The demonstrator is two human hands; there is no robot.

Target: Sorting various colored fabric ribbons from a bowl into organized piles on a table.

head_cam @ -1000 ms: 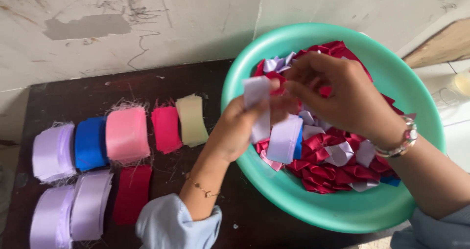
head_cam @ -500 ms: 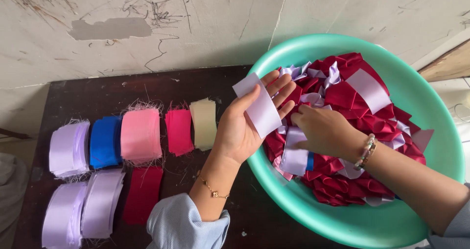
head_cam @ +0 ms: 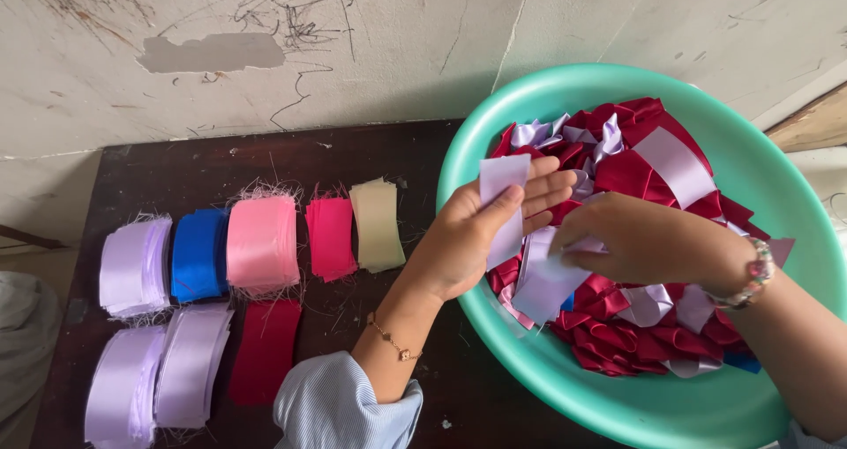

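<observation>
Here left hand (head_cam: 481,237) fingers pinch lilac strip (head_cam: 503,209) over basin (head_cam: 529,361) rim; right hand (head_cam: 640,242) grips another.

bare dark table (head_cam: 353,149) behind the ribbon stacks (head_cam: 262,242) lies open; basin rim (head_cam: 459,162) walls the right.

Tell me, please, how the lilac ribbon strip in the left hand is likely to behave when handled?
Probably floppy: the lilac strip bends over the left hand. Its sheen suggests it may be slippery. Likely very light, being thin like the pieces in the green basin.
</observation>
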